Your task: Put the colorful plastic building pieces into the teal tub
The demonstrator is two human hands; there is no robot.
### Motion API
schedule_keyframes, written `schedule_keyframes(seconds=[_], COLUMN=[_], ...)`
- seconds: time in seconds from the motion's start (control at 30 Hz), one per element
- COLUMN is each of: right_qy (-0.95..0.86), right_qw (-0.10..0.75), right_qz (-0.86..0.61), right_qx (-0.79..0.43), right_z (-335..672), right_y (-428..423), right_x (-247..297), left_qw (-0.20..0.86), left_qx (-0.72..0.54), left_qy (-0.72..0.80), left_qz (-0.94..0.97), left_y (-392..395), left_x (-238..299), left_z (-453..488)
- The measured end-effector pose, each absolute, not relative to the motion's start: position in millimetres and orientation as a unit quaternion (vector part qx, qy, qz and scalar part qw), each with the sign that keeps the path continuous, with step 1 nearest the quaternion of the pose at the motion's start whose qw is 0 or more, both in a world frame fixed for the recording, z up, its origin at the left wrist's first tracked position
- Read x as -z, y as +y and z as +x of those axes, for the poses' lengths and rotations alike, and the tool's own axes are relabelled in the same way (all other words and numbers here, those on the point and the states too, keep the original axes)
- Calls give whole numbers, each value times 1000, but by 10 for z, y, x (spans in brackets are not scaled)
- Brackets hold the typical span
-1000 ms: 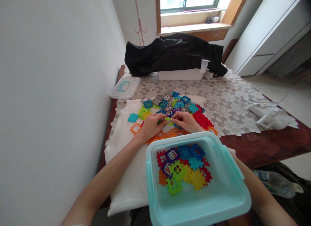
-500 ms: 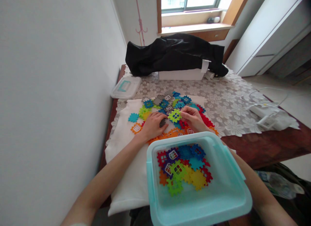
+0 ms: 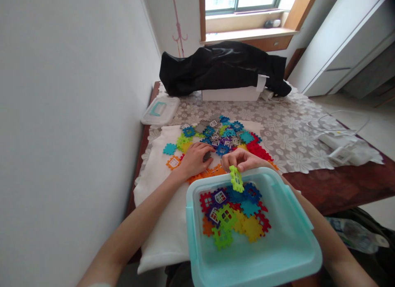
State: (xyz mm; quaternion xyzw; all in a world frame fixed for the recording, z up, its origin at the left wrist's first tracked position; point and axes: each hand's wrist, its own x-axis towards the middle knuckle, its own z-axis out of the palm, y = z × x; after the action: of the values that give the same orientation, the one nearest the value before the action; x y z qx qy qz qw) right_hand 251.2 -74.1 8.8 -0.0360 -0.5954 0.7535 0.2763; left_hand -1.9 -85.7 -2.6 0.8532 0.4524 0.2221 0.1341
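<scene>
My right hand (image 3: pixel 242 159) pinches a lime-green toothed building tile (image 3: pixel 236 179) with window openings, held tilted over the far rim of a turquoise plastic box (image 3: pixel 265 262). Inside the box lie several tiles in red, purple, blue, yellow, orange and green, such as a yellow tile (image 3: pixel 252 228). My left hand (image 3: pixel 197 158) rests at the near-left side of a spread of tiles on a white cloth, fingers curled round a small dark grey piece (image 3: pixel 207 156), mostly hidden and probably a tile. Orange tiles (image 3: pixel 216 171) lie beside its thumb.
A white cushion-like cloth (image 3: pixel 163 237) lies under the tiles on a lace tablecloth (image 3: pixel 290 138). A clear lid (image 3: pixel 160 110) sits at the back left. Black fabric (image 3: pixel 222 68) covers a white box at the back. A bagged white device (image 3: pixel 342 149) is at the right.
My right hand has brought the green tile nearer, from above the spread to the box's far rim, turning it nearly edge-on. The left hand stays in place.
</scene>
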Motion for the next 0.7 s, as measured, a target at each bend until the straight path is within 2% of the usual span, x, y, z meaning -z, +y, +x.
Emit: schedule_keyframes(seconds=[0.13, 0.23, 0.37, 0.5, 0.6, 0.7], right_qy=[-640, -655, -761, -862, -889, -888], right_qw=[258, 298, 331, 279, 236, 236], right_qz=[-106, -217, -344, -365, -352, -360], right_qx=[-716, -659, -439, -213, -175, -161], right_z=[2523, 2481, 2379, 2343, 2362, 2382], right_y=[-750, -745, -691, -631, -610, -610], right_x=[-218, -231, -77, 118, 181, 188], left_qw=[134, 136, 133, 132, 142, 145], left_qx=[-229, -228, -224, -228, -232, -240], left_qy=[453, 454, 456, 457, 452, 447], left_qz=[851, 851, 851, 850, 849, 849], left_y=[-855, -849, -842, -833, -831, -837], left_x=[38, 43, 53, 64, 64, 61], left_z=[-22, -25, -29, -29, -27, -25])
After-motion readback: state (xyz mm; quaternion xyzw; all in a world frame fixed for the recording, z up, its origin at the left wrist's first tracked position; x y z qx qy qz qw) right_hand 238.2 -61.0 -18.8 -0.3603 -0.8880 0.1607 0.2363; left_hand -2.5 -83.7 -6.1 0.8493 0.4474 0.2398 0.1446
